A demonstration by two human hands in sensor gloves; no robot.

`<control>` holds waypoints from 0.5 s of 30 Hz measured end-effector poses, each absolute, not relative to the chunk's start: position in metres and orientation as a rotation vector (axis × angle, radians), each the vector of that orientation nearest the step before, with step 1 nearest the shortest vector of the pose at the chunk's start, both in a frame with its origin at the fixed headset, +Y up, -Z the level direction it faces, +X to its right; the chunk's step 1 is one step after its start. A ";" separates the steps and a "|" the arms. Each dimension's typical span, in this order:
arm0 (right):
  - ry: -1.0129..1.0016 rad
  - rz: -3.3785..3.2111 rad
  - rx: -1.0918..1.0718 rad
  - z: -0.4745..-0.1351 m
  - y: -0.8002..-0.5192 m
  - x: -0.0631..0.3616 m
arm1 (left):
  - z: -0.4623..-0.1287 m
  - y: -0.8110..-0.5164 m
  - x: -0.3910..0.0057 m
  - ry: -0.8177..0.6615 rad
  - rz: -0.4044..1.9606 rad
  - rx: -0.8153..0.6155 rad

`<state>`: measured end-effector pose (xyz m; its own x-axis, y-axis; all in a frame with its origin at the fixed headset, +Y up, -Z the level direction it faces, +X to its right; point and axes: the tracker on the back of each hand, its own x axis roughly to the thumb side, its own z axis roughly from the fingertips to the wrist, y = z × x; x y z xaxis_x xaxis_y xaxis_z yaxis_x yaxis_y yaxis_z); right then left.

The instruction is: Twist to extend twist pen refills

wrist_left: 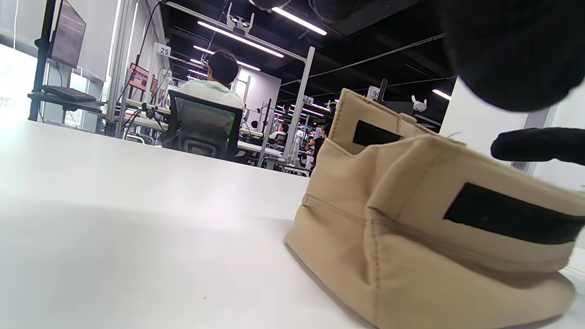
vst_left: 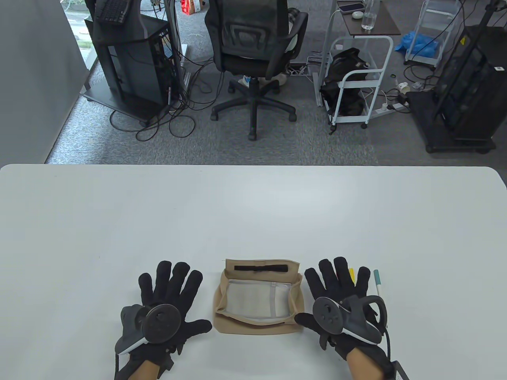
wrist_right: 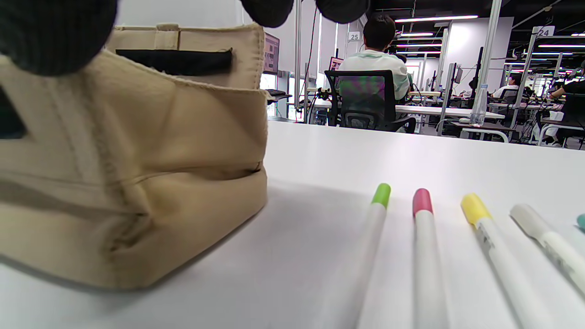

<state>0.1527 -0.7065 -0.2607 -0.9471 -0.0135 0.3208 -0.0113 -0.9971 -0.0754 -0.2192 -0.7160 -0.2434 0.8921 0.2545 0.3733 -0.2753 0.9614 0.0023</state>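
Several white pens lie side by side on the table under my right hand (vst_left: 336,285): green-capped (wrist_right: 380,195), pink-capped (wrist_right: 422,201), yellow-capped (wrist_right: 473,209) and grey-capped (wrist_right: 526,218). From above only the yellow tip (vst_left: 351,274) and a teal-tipped pen (vst_left: 377,282) stick out past the spread fingers. A tan fabric pouch (vst_left: 259,299) stands open between my hands, also seen as the pouch (wrist_left: 411,228) and the pouch (wrist_right: 128,160). My left hand (vst_left: 170,293) lies flat with fingers spread, left of the pouch, holding nothing.
The white table (vst_left: 253,213) stretches far ahead of the hands. Beyond its far edge stand an office chair (vst_left: 253,51), a computer cart (vst_left: 130,67) and a white trolley (vst_left: 352,79) on the floor.
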 end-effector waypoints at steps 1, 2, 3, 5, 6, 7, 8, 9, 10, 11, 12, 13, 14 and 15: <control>0.121 -3.093 -0.513 -0.260 -0.707 0.152 | -0.243 -0.716 -0.219 -0.381 0.275 0.054; 0.123 -3.093 -0.514 -0.260 -0.707 0.152 | -0.243 -0.716 -0.218 -0.381 0.271 0.052; 0.122 -3.093 -0.517 -0.260 -0.707 0.152 | -0.243 -0.717 -0.218 -0.381 0.267 0.052; 0.119 -3.095 -0.520 -0.260 -0.707 0.151 | -0.243 -0.717 -0.217 -0.381 0.264 0.048; 0.119 -3.094 -0.522 -0.260 -0.707 0.151 | -0.243 -0.717 -0.217 -0.381 0.264 0.047; 0.119 -3.095 -0.523 -0.261 -0.707 0.151 | -0.243 -0.716 -0.217 -0.380 0.265 0.046; 0.116 -3.098 -0.523 -0.261 -0.707 0.151 | -0.243 -0.716 -0.218 -0.379 0.266 0.047; 0.113 -3.103 -0.525 -0.261 -0.707 0.152 | -0.243 -0.716 -0.218 -0.379 0.267 0.048; 0.110 -3.106 -0.526 -0.261 -0.707 0.151 | -0.244 -0.716 -0.218 -0.378 0.269 0.048; 0.105 -3.106 -0.524 -0.262 -0.708 0.151 | -0.244 -0.716 -0.218 -0.378 0.269 0.047; 0.099 -3.103 -0.522 -0.262 -0.708 0.151 | -0.244 -0.717 -0.218 -0.378 0.269 0.047; 0.095 -3.105 -0.524 -0.262 -0.708 0.151 | -0.244 -0.717 -0.217 -0.379 0.269 0.044; 0.094 -3.112 -0.526 -0.262 -0.708 0.151 | -0.244 -0.717 -0.217 -0.380 0.265 0.043; 0.095 -3.114 -0.528 -0.262 -0.708 0.151 | -0.244 -0.717 -0.217 -0.380 0.263 0.043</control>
